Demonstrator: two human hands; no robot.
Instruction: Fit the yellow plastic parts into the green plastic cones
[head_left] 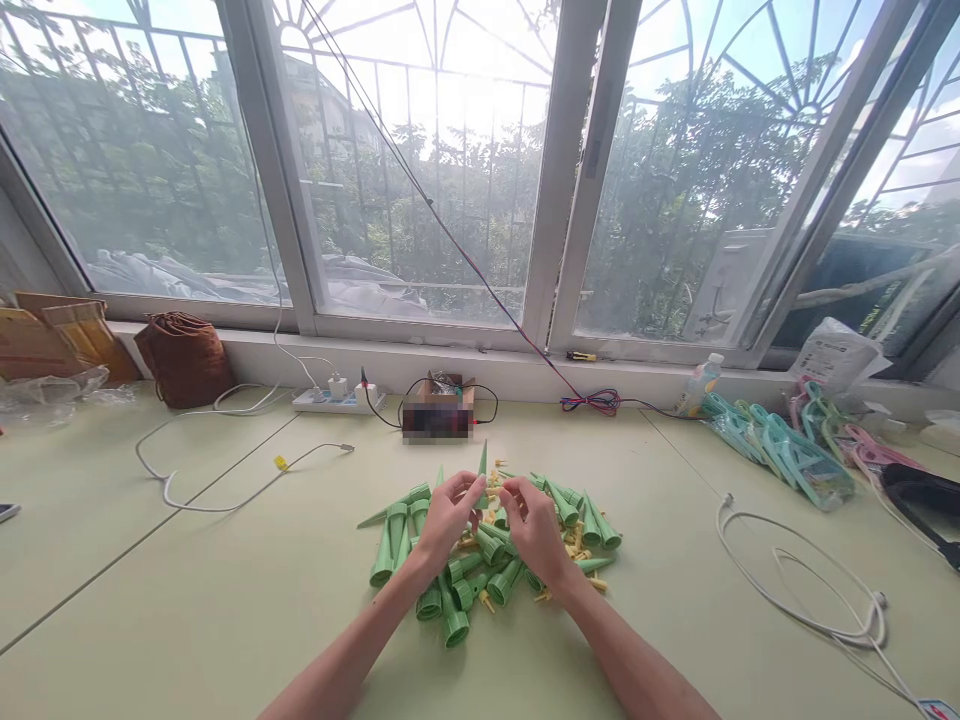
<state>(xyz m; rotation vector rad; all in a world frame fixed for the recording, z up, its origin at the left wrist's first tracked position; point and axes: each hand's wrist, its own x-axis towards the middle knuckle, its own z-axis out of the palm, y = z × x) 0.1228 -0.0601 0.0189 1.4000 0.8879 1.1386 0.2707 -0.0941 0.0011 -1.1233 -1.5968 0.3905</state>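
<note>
the left hand [456, 505] is closing around a green cone [483, 470], the right hand [529, 510] curling beside it, its grip unclear, above green cones [456, 628] heaped on a pale table [262, 600] facing bright windows [420, 200].

The heaped green cones [456, 628] look like smooth plastic with a soft sheen, and the small yellow pieces [487, 601] among them look like plastic too. The tabletop [247, 610] is smooth, mostly matt. At far left, the brown bag [185, 360] looks like wrinkled matt cloth; the box [67, 335] beyond is dull cardboard.
</note>
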